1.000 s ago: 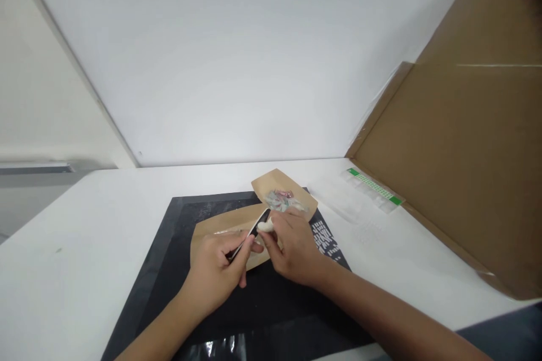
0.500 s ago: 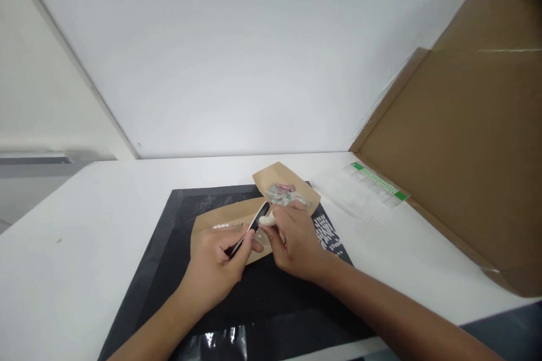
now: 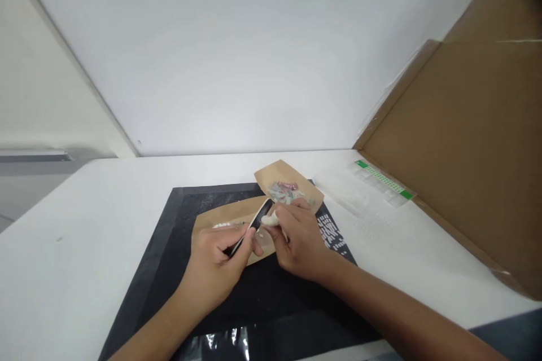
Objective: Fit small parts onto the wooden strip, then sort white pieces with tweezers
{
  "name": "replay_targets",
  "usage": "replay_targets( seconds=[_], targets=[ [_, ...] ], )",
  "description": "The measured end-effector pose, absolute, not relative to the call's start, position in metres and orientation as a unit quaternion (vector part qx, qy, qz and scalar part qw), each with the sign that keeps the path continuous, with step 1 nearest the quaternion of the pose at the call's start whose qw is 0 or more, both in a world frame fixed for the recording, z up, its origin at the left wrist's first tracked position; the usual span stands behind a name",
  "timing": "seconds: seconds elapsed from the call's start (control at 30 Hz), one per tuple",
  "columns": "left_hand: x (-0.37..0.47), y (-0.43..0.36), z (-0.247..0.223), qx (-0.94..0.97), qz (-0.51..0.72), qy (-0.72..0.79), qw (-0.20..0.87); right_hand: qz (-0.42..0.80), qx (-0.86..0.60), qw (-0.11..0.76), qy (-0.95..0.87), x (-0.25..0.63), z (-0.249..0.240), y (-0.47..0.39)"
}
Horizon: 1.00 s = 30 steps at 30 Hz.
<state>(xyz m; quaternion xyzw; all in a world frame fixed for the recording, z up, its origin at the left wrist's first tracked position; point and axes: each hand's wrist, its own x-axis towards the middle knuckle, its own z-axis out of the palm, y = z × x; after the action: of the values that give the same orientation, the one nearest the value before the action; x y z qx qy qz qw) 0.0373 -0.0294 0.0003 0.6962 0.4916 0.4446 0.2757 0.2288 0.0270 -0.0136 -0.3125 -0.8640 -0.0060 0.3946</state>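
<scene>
My left hand (image 3: 218, 256) is closed round a slim black tool with a pale edge (image 3: 263, 214), which slants up to the right. Between the fingers of my right hand (image 3: 298, 240) is a small white piece (image 3: 270, 219), close beside the tool's upper end. Under both hands lies a brown paper sheet (image 3: 207, 219) with small white bits on it. Behind my right hand, a second brown sheet (image 3: 269, 172) bears a heap of greyish and pinkish scraps (image 3: 284, 190).
A black mat (image 3: 169, 259) lies on the white table (image 3: 55, 282). Rows of small white pieces (image 3: 329, 231) sit at its right edge. Farther right are a clear plastic sleeve with a green strip (image 3: 385, 180) and a tall cardboard panel (image 3: 478, 141).
The view has shifted slightly, so the things at the right appear a little farther right. Both hands keep their hold, with barely any movement between them.
</scene>
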Motion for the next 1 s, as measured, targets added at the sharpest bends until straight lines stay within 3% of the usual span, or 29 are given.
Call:
replay_targets(
  seconds=[0.2, 0.6, 0.87, 1.0],
  targets=[
    [0.036, -0.031, 0.001, 0.678, 0.426, 0.507, 0.319, -0.012, -0.316, 0.436, -0.843, 0.233, -0.009, 0.028],
    [0.036, -0.030, -0.005, 0.664, 0.394, 0.494, 0.399, -0.022, -0.350, 0.439, -0.827, 0.230, -0.009, 0.021],
    [0.039, -0.030, -0.002, 0.733, 0.453, 0.453, 0.228, -0.014, -0.335, 0.407, -0.850, 0.226, -0.006, 0.016],
    [0.040, -0.030, 0.000, 0.740, 0.451, 0.456, 0.205, -0.044, -0.360, 0.435, -0.824, 0.228, -0.005, 0.019]
  ],
)
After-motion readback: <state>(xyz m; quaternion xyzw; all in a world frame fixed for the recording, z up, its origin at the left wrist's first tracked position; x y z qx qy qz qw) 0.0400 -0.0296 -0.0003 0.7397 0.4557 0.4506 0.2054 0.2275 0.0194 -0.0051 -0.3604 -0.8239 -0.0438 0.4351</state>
